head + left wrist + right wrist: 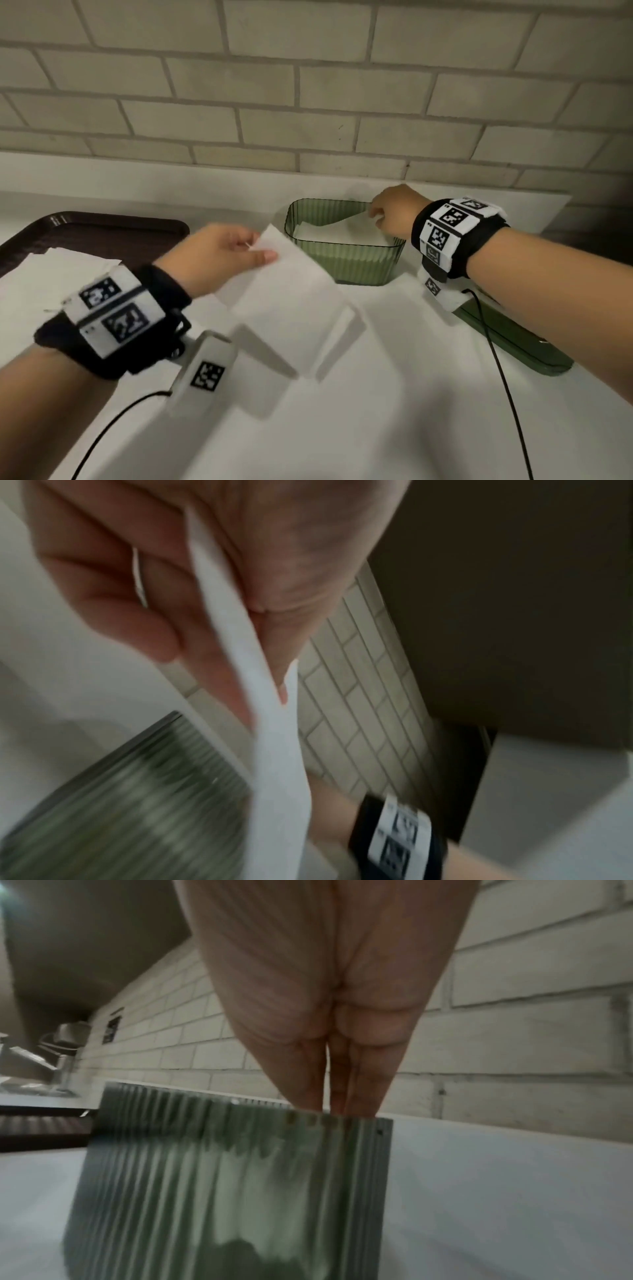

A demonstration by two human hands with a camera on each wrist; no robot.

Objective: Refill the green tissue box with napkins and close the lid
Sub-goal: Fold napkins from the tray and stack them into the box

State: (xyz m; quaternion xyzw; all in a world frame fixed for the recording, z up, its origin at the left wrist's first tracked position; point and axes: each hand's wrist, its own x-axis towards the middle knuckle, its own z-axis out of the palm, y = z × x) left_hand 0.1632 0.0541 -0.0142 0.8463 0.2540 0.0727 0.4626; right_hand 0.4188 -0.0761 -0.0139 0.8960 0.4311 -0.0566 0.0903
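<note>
The green ribbed tissue box [356, 260] stands open near the back of the white counter, with white napkins [342, 231] lying inside. My right hand [376, 216] reaches into its far right corner; the fingers [356, 1085] point straight down, their tips behind the box wall [222, 1191]. My left hand [262, 248] pinches one corner of a white napkin [291, 298] between thumb and fingers. It hangs in the air just left of and in front of the box. In the left wrist view the napkin [274, 750] runs edge-on past the box [137, 804].
The green lid [513, 335] lies flat on the counter to the right, partly under my right forearm. A dark brown tray [102, 226] at the left holds a loose stack of napkins [51, 277]. A brick wall stands right behind the box. Cables trail from both wrists.
</note>
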